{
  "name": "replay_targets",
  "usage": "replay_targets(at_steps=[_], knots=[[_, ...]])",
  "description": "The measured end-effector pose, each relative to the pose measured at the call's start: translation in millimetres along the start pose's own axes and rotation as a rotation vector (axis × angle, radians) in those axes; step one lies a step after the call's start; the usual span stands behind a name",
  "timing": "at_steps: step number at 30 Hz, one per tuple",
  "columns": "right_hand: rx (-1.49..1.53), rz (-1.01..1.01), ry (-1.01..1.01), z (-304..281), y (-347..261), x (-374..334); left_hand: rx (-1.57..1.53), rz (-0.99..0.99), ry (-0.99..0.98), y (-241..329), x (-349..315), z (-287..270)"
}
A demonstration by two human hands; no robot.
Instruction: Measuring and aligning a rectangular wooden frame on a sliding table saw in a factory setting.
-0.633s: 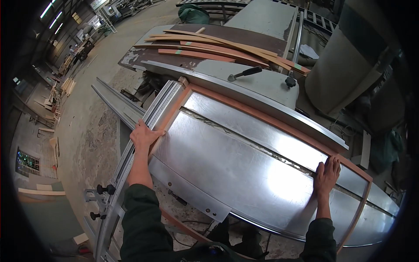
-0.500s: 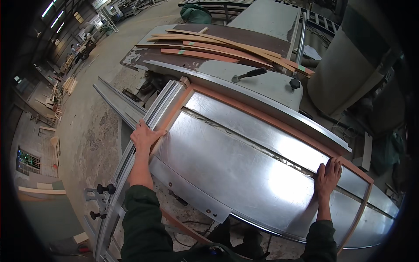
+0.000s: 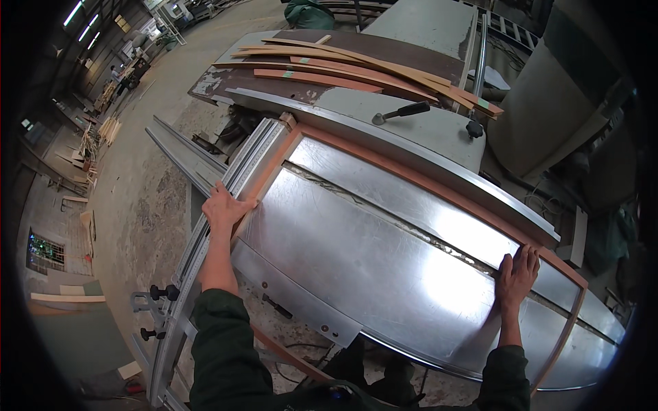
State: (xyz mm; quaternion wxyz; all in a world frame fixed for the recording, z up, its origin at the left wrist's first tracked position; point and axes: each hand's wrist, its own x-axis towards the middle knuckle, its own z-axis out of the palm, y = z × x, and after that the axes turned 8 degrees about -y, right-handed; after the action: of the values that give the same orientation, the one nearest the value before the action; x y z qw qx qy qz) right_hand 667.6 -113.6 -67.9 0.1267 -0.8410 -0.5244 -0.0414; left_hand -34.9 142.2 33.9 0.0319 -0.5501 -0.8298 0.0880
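Note:
A large reddish-brown wooden frame (image 3: 404, 183) lies on the shiny metal table (image 3: 343, 257) of a saw-like machine. Its far strip runs along a raised metal rail (image 3: 418, 159), and its left strip lies against a ruled aluminium fence (image 3: 255, 154). My left hand (image 3: 223, 209) grips the left side, thumb on the wooden strip and fingers over the fence. Over at the right, my right hand (image 3: 517, 277) has its fingers bent over the far strip, near the table's slot. The frame's near side passes below the table edge and is partly hidden by my arms.
Several thin wooden strips (image 3: 329, 65) lie stacked on the brown surface beyond the rail. A black-handled lever (image 3: 404, 111) and a black knob (image 3: 474, 129) stand behind it. A big grey cylinder (image 3: 541, 116) rises at the right. Black clamp knobs (image 3: 163, 292) stick out beside my left forearm.
The view has shifted slightly, and the far rail and strips sit a little differently in it. Both hands keep their places on the wooden frame.

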Motion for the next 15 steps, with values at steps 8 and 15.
replay_targets(at_steps=[8,15], knots=[[-0.004,-0.006,0.004,4.0,-4.9,0.6,-0.030,-0.066,-0.116,3.6,7.7,-11.1],[-0.011,-0.013,-0.001,5.2,-9.8,1.2,-0.037,-0.098,-0.120,3.0,10.7,-14.4]])
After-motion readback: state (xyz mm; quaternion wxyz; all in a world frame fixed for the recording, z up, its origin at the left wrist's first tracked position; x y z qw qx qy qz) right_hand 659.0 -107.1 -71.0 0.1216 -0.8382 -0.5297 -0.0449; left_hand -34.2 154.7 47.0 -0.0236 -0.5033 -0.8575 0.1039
